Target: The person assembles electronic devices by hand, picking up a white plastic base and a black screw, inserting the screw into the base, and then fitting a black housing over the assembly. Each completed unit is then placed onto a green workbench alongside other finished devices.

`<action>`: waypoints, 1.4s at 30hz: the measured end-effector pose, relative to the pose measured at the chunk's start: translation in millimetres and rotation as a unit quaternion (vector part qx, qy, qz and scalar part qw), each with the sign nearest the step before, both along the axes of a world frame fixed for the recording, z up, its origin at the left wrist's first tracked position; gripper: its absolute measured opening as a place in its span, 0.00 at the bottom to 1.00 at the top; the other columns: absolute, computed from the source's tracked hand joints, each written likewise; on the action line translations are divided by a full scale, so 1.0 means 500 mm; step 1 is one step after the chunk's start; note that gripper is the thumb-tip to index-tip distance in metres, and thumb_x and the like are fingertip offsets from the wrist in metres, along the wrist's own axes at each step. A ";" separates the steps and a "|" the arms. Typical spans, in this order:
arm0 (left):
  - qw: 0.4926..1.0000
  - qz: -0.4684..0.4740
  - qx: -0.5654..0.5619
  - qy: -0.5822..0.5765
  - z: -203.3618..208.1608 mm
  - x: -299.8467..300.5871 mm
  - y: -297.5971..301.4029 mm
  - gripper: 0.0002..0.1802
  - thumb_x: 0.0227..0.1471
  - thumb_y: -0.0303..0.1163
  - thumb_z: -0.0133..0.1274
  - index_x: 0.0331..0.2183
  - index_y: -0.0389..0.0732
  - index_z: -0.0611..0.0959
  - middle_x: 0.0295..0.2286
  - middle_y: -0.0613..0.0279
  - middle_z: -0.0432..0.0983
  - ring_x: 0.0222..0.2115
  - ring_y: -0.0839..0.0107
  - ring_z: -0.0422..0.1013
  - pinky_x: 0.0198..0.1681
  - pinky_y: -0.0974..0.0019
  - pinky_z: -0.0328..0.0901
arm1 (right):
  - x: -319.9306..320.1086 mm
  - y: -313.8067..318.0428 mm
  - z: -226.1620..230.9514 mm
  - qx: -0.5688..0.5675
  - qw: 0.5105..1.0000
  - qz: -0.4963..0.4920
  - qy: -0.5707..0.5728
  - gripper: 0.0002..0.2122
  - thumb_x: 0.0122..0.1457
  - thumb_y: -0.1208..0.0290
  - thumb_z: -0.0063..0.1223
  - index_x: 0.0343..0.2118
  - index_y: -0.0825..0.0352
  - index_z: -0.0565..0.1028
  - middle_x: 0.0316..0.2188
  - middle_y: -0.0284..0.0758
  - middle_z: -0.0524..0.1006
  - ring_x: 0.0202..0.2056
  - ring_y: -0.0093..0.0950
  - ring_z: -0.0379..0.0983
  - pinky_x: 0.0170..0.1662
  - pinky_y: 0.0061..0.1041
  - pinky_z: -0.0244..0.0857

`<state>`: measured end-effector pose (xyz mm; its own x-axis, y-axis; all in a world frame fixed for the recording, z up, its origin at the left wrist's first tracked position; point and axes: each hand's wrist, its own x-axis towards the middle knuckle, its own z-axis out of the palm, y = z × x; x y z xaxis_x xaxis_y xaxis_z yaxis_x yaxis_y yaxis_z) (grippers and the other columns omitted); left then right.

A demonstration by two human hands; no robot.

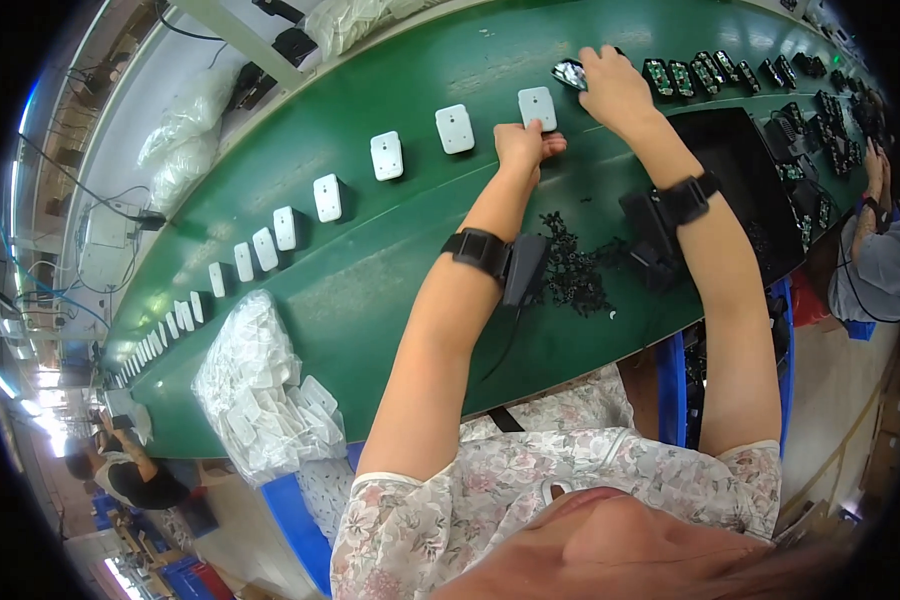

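Observation:
My left hand (525, 147) is at the near end of a white rounded plastic casing (536, 104), its thumb pressed on the casing's lower edge and its other fingers curled to the right. To the right and a little farther off, my right hand (613, 88) is closed around a dark casing half, whose shiny end (570, 73) sticks out on the left. The palm hides most of that piece. Another white casing (455, 129) stands just left of my left hand, first of a long spaced row running to the far left. Both wrists wear black straps with boxes.
Open black casings with green circuit boards (681, 78) line the belt at right. A pile of small black parts (570, 270) lies below my hands, beside a large black tray (720, 150). A clear bag of white parts (255, 390) sits at the left edge. Other people work at both ends.

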<state>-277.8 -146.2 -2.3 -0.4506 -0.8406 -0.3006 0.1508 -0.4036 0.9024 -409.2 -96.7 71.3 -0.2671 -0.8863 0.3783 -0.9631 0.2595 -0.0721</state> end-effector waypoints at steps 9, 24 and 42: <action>0.997 0.058 0.024 -0.050 0.011 -0.013 -0.018 0.19 0.56 0.27 0.49 0.34 0.14 0.70 0.28 0.35 0.76 0.21 0.58 0.76 0.16 0.70 0.70 | 0.033 0.101 -0.047 0.152 0.986 0.016 0.066 0.11 0.49 0.75 0.54 0.36 0.69 0.69 0.37 0.45 0.71 0.39 0.41 0.72 0.38 0.34 0.70; 0.756 -0.027 -0.549 -0.357 0.059 0.524 0.390 0.07 0.46 0.28 0.56 0.31 0.40 0.76 0.29 0.59 0.73 0.30 0.61 0.71 0.31 0.62 0.67 | 0.191 0.245 -0.054 0.208 0.938 0.256 -0.106 0.17 0.44 0.75 0.61 0.34 0.68 0.64 0.32 0.45 0.71 0.37 0.48 0.68 0.37 0.39 0.62; 0.542 0.012 -0.533 -0.650 0.007 0.741 0.368 0.29 0.42 0.40 0.59 0.49 0.52 0.74 0.52 0.46 0.62 0.54 0.50 0.57 0.54 0.46 0.51 | 0.268 0.202 -0.055 0.008 0.948 0.306 -0.082 0.03 0.54 0.75 0.50 0.30 0.68 0.72 0.28 0.37 0.70 0.33 0.38 0.69 0.36 0.32 0.63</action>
<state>92.9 37.8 1.3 -0.4254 -0.8496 0.3118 -0.8979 0.4393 -0.0281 -275.0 4.3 43.7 0.2458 -0.8991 0.3622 -0.9094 -0.3432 -0.2348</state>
